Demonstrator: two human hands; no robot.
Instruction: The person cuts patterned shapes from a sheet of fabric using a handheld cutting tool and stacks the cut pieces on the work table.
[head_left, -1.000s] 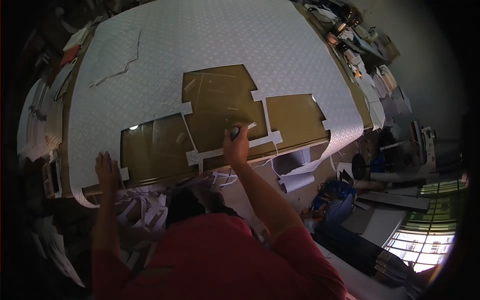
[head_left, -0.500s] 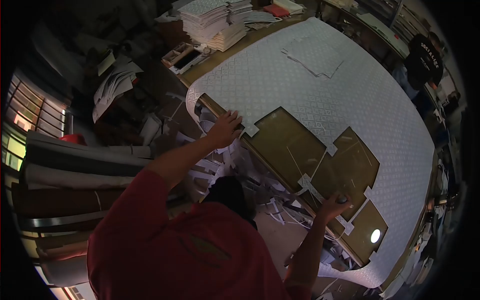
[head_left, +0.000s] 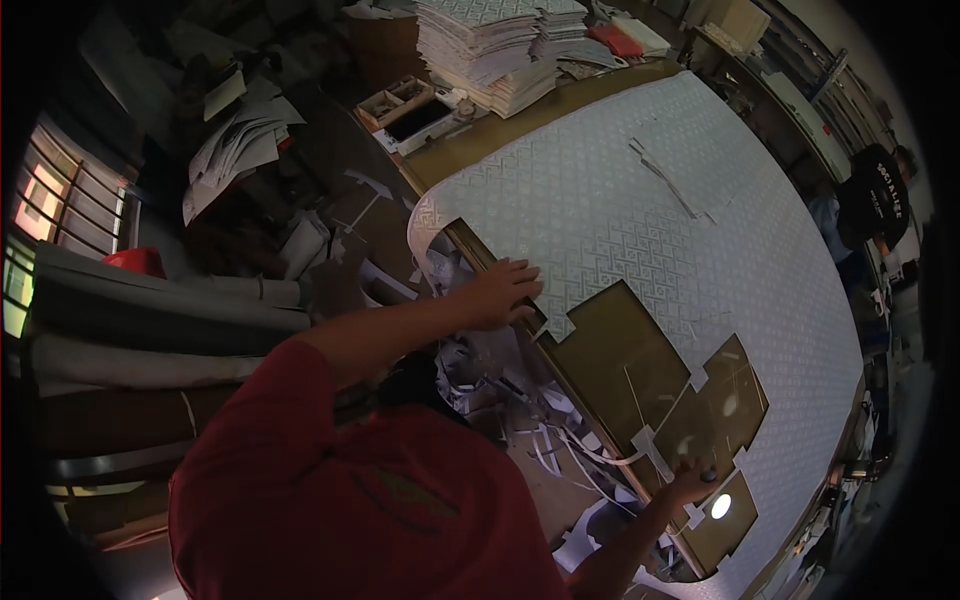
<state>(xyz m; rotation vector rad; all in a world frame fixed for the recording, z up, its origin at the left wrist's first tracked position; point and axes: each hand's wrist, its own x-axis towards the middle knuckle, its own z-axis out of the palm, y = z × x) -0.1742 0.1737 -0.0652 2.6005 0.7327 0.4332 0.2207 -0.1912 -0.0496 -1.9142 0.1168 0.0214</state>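
A large pale patterned sheet (head_left: pixel 600 200) covers the table, with angular pieces cut out along its near edge. Through the gaps shows the brown tabletop (head_left: pixel 625 350). My left hand (head_left: pixel 508 293) lies on the sheet's near edge, fingers stretched out and pressing down. Farther right, my right hand (head_left: pixel 688 487) is closed beside a narrow leftover strip (head_left: pixel 652 452), low over the bare tabletop. A small dark rounded end shows at its fingers; the rest of that object is hidden.
A tall stack of patterned sheets (head_left: pixel 490 50) stands at the table's far end, near a wooden divided box (head_left: pixel 397 100). Rolls of material (head_left: pixel 160 300) lie to my left. White offcuts (head_left: pixel 545 450) hang and lie below the edge. Another person (head_left: pixel 872 200) stands at the far right.
The view has turned, so the table sits lower and farther right. My left hand stays at the sheet's edge, and my right hand remains closed near the leftover strips.
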